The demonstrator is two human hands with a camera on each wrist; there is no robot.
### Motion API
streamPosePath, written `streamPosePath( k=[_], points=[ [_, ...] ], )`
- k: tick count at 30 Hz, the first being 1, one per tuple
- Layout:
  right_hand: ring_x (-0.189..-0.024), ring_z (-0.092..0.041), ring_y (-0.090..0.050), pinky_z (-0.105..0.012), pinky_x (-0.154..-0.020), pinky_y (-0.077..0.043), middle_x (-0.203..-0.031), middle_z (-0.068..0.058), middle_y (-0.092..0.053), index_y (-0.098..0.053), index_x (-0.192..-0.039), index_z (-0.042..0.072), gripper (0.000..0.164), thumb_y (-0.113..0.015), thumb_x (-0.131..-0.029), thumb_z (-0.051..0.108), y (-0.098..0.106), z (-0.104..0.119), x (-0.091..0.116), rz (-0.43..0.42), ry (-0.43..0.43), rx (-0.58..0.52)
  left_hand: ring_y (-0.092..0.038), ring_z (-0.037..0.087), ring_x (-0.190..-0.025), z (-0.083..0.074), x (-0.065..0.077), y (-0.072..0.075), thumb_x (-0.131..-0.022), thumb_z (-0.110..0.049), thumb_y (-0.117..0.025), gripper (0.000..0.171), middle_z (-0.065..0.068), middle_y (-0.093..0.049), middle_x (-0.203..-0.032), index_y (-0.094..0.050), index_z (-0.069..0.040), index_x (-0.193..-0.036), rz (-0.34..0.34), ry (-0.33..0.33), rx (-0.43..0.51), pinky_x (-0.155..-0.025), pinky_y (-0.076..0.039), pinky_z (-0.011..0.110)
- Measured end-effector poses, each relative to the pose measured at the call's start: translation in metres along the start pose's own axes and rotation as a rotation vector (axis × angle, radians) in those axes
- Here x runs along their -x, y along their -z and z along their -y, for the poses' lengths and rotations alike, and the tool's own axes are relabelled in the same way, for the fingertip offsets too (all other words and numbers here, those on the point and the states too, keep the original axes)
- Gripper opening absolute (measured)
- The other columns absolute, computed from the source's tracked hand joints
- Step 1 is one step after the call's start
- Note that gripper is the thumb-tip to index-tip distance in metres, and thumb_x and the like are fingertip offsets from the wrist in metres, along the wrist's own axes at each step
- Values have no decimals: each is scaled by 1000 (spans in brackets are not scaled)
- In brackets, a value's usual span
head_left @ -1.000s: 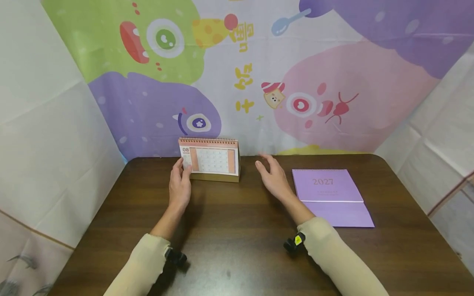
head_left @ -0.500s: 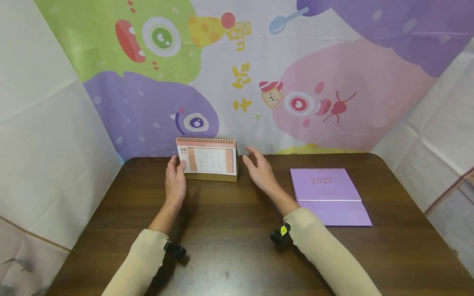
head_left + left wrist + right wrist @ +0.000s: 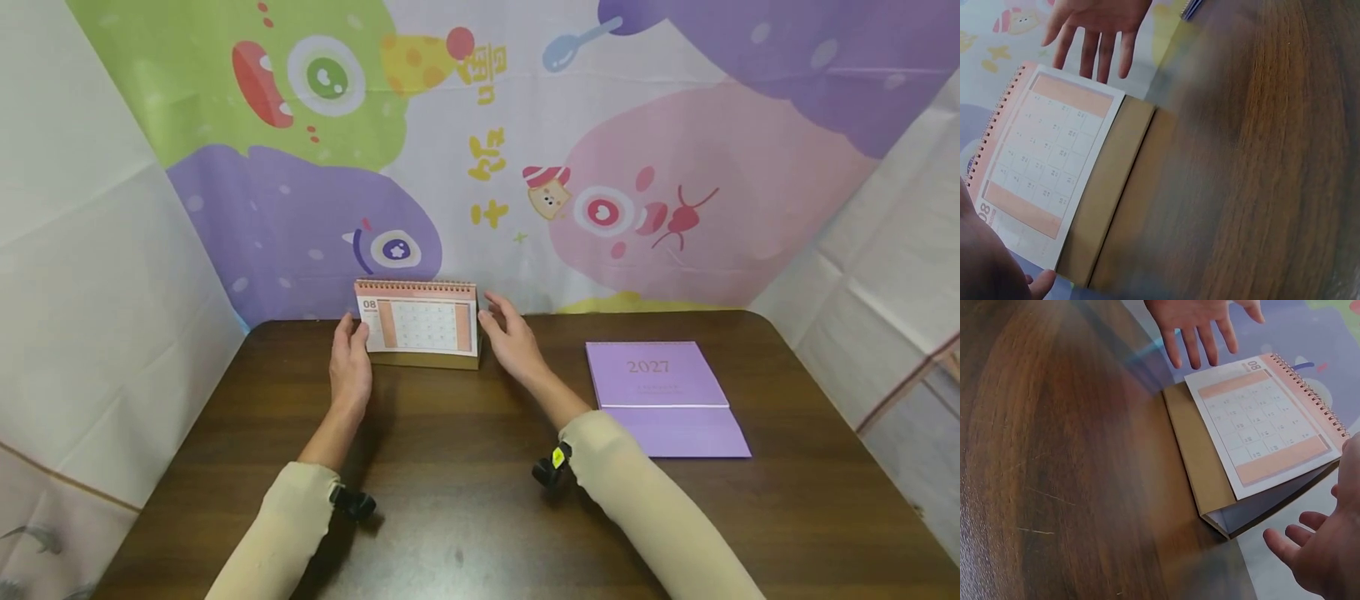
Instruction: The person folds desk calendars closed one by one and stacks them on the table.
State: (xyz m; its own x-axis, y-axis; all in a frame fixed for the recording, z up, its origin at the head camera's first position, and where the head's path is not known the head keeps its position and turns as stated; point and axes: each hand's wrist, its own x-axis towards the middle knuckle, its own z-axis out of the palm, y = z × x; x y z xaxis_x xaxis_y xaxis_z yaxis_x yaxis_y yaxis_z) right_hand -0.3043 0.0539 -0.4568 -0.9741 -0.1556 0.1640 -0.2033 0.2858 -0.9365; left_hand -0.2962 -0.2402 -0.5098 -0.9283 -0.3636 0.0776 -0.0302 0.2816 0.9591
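A spiral-bound desk calendar [image 3: 422, 323] stands tent-like near the back of the table, its page marked 08 and its base kraft brown. At its left end is my left hand [image 3: 350, 367], thumb and fingers relaxed beside the page edge. My right hand [image 3: 517, 343] is at the other end, fingertips close to the side edge. In the right wrist view the left hand [image 3: 1196, 322] has its fingers spread, with the tent's open side facing my right hand [image 3: 1329, 540]. The left wrist view has the right hand [image 3: 1102, 22] with fingers extended past the calendar's far end.
A purple 2027 desk calendar [image 3: 660, 379] lies on the right of the dark wooden table [image 3: 450, 467], partly behind my right sleeve. A cartoon-printed cloth [image 3: 487, 258] hangs along the table's back edge, and pale cloth walls [image 3: 97, 275] flank both sides.
My right hand has moved left, from well apart to beside the calendar's right end. The left hand has eased slightly left, its thumb now nearer the page's edge.
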Motion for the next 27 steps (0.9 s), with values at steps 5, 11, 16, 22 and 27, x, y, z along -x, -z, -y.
streamPosePath(
  k=[5,11,16,22,27],
  points=[
    [-160,-39,-56,-57,-137,-40,-172,-20,-56,-46,-172,17,60,-53,-119,43,-4,-6,-3,-8,14,8,-37,26,-172,33,-28,-4,-113,-71,-41,72,-3,-42,-184,-39,-35,-176,-7,7,-73,-142,-31,52],
    [-150,-28,-66,-47,-132,-47,-164,-11,-66,-53,-169,21,57,-55,-118,47,-17,-62,-38,-28,36,82,-42,27,-170,53,-43,-5,-111,-74,-45,65,-7,-50,-179,-52,-43,-168,12,-15,-59,-141,-31,55],
    [-153,-35,-63,-47,-130,-50,-166,-20,-62,-53,-168,12,59,-57,-118,43,-15,-60,-33,-18,62,23,-45,22,-168,54,-44,-6,-110,-73,-50,60,-8,-57,-173,-63,-40,-160,22,-12,-67,-141,-32,51],
    [-154,-39,-62,-49,-132,-49,-165,-24,-62,-54,-166,11,58,-58,-117,41,-12,-17,-7,-20,50,-43,-45,23,-168,52,-40,-8,-113,-70,-45,63,-2,-55,-175,-61,-35,-163,8,-45,-107,-141,-32,50],
    [-156,-43,-60,-53,-133,-47,-165,-27,-60,-49,-168,5,54,-56,-119,26,-14,4,2,-30,9,-40,-46,24,-166,49,-38,-10,-112,-73,-44,66,0,-55,-174,-61,-35,-163,-5,-55,-103,-141,-33,50]
  ],
)
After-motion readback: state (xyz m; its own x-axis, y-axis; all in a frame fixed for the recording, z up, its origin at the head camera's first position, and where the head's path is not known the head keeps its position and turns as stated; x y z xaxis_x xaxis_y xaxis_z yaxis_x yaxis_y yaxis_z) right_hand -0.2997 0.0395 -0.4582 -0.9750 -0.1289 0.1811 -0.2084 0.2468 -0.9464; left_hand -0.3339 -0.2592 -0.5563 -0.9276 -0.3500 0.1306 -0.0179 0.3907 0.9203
